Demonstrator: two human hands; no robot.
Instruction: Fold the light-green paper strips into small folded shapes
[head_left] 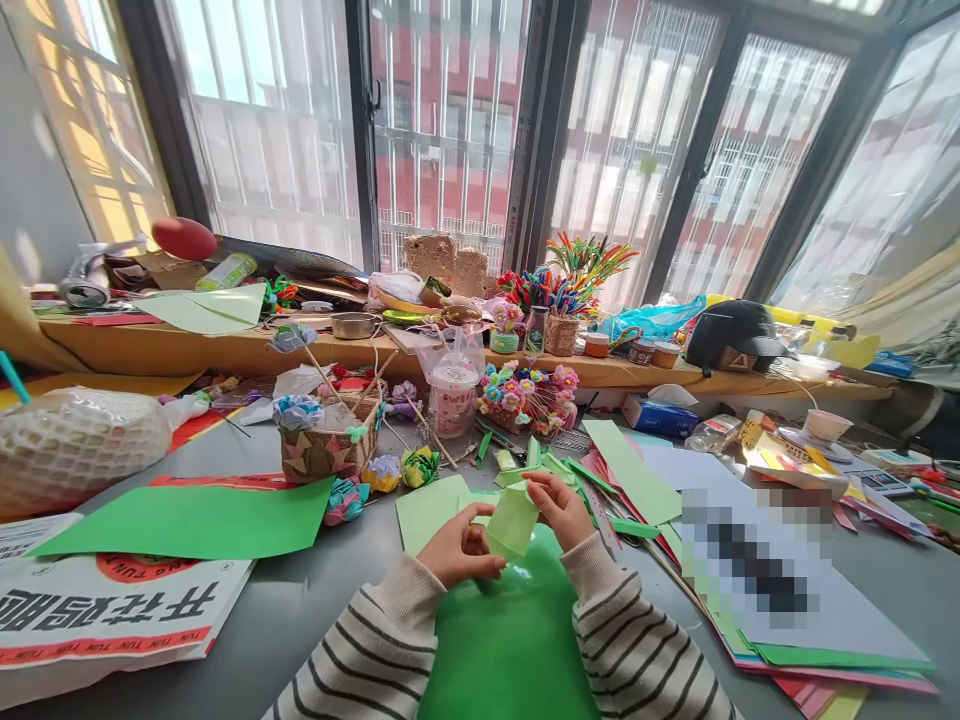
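Between my two hands is a small piece of light green paper, held up above a shiny green balloon-like surface. My left hand grips its lower left edge, thumb and fingers curled. At the upper right corner, my right hand pinches the same paper. Just behind my left hand lies a larger light green sheet. Folded green paper strips are scattered beyond my right hand. Part of the green surface is hidden by my hands and sleeves.
Left stands a woven basket with paper flowers, near a green sheet over a printed white bag. Stacked paper lies right. Behind are a pink-white cup, a tissue box and a cluttered ledge under windows.
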